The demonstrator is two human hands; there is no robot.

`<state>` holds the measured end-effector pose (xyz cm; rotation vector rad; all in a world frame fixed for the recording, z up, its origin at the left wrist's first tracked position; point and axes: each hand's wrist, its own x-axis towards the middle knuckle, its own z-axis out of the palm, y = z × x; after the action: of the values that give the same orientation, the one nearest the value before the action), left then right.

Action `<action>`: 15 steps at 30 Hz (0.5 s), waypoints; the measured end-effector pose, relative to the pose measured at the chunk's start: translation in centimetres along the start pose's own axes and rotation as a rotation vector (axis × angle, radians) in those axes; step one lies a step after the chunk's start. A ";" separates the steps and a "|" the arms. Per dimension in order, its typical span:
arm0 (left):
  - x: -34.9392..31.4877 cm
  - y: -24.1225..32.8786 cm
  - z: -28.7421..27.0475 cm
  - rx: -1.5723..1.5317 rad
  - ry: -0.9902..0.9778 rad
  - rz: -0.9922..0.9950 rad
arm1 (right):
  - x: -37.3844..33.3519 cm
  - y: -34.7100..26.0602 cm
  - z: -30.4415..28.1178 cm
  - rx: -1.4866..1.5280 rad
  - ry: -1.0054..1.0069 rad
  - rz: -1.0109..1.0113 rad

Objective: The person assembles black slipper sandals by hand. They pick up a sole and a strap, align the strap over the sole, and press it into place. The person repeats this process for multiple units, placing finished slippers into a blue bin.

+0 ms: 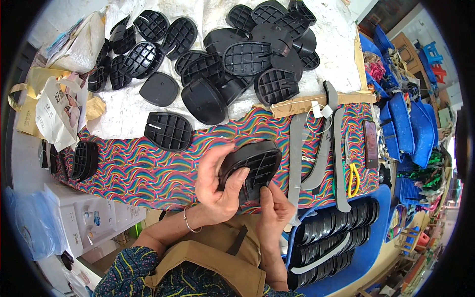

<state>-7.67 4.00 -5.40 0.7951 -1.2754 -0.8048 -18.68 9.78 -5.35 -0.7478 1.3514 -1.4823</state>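
A black shoe heel piece (261, 161) with a grid of ribs on its upturned face is held over the patterned cloth, close to my body. My left hand (217, 190) wraps its left side, thumb lying across the grid. At the lower edge of the piece, my right hand (275, 210) pinches with thumb and fingers; whether anything else is between them is hidden. Just beyond lies a single similar heel piece (168, 131), grid side up. Farther off, many more black heel pieces (247, 58) are heaped on a white sheet (116, 116).
Grey curved strips (295, 158) lie at the right, beside yellow-handled scissors (353, 181) and a phone (370, 144). Below the table edge, a blue crate (368, 265) holds rows of black heel pieces. Bags (57, 111) stand at the left; a cardboard edge (324, 103) borders the white sheet.
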 end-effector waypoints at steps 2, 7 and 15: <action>-0.3 0.3 0.3 0.068 0.004 0.076 | -0.3 1.2 0.3 -0.132 0.072 -0.105; -0.4 0.1 0.6 0.125 0.000 0.057 | -0.1 1.0 0.1 -0.285 0.114 -0.128; 0.2 1.1 0.3 0.013 -0.056 -0.220 | 1.4 -0.1 -0.9 -0.434 0.020 -0.332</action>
<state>-7.86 4.32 -4.30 0.9399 -1.2574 -1.0016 -20.03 8.86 -5.71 -1.2864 1.6476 -1.4611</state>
